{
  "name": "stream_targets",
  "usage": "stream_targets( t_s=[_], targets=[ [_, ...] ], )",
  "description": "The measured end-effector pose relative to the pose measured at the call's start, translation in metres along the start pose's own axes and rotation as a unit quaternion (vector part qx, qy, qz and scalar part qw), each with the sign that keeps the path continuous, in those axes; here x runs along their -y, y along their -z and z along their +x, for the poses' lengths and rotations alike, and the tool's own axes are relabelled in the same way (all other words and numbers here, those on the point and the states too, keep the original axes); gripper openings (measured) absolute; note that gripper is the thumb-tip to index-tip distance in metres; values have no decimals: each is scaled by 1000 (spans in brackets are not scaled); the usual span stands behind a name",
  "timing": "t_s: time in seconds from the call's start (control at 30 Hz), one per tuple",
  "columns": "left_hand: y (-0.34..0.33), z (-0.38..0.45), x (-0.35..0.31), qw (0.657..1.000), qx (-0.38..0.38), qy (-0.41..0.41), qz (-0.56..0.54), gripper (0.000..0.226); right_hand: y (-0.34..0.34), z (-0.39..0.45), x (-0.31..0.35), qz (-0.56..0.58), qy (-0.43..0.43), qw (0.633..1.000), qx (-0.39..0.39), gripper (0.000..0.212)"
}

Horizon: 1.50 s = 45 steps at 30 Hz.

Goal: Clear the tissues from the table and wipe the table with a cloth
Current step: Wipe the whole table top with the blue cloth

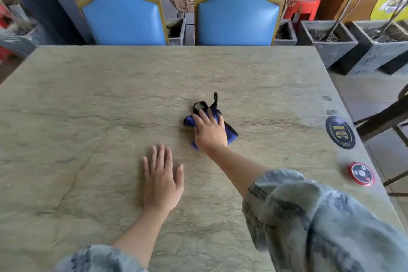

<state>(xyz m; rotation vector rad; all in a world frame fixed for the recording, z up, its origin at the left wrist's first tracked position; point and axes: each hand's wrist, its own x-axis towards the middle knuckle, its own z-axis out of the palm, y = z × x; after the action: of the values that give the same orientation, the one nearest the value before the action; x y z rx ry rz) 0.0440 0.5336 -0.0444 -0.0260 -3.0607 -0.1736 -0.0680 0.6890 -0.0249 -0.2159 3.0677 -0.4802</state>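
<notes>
Pressing crumpled blue cloth (209, 125) onto veined stone table (88, 99), right hand (210, 131)

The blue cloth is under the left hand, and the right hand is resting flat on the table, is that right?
Hands are swapped. The head view shows the right hand pressing the blue cloth, while the left hand rests flat on the table.

Right hand (210, 130) presses flat on blue cloth (230, 133) with black trim, bunched near desk (88, 95) centre. Left hand (162, 180) rests flat on the desk, nearer the person, just left of the cloth. Dark oval plaque (340, 132) and red round disc (360, 174) lie at right edge. 2 blue chairs (123, 21) stand at far side.
</notes>
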Motion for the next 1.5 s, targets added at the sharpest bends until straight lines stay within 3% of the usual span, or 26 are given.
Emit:
stream_targets(
  t_s=[0.13,0.23,0.33,0.5,0.63,0.73,0.93,1.13,1.33,1.5],
  targets=[
    [3,-1,0,1000,-14,-3,-11,67,-9,-42,15,15,83,996,32,45],
    [3,-2,0,1000,-12,-1,-27,67,-10,-81,-4,16,93,995,26,46],
    [2,-1,2,997,-14,-17,-71,69,1,-104,-49,7,25,999,-29,47],
    [25,53,33,997,-5,-46,-65,63,28,-77,-123,-7,-168,982,-80,43],
    [20,99,99,994,-6,-35,-100,78,30,-31,-132,-17,-264,960,-95,45],
    [6,106,128,995,-26,-40,-87,76,29,8,-121,-14,-298,949,-102,44],
    [-6,110,134,993,-55,-51,-94,71,9,83,-59,-29,-238,967,-91,43],
    [-11,114,138,994,-42,-47,-88,69,-24,123,48,-24,-88,995,-44,48],
    [-6,112,139,993,-29,-49,-103,66,-42,70,102,-7,35,999,-7,48],
    [-3,109,138,992,-37,-50,-113,65,-38,-13,77,12,70,997,-6,48]
  ],
)
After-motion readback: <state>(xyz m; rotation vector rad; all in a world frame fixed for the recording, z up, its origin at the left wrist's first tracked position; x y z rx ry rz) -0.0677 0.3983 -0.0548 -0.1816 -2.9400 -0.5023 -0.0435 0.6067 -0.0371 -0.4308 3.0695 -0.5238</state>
